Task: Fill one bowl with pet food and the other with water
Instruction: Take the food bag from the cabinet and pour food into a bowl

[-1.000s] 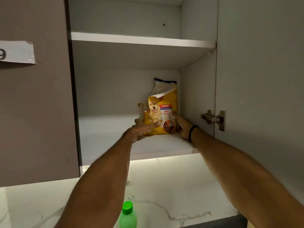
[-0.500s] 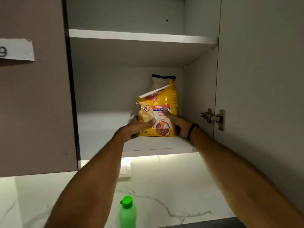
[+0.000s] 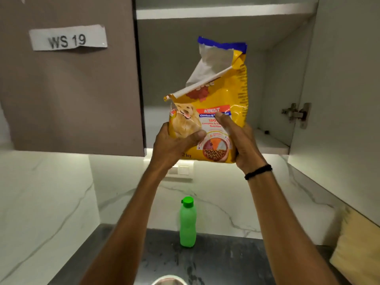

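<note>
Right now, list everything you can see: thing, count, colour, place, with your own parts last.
pet food bag: one, yellow with blue top edge, held up in front of the open cabinet
clip rod: one, white, slanting across the bag's folded top
bottle: one, green with green cap, upright on the counter
bowl: one, pale rim only, bottom edge of view
counter: one, dark, below
cabinet: one, grey, door open
label: one, white, reads WS 19, on the closed door
cushion-like thing: one, tan, lower right
left hand: grip on the bag's lower left
right hand: grip on the bag's lower right, black wristband
</note>
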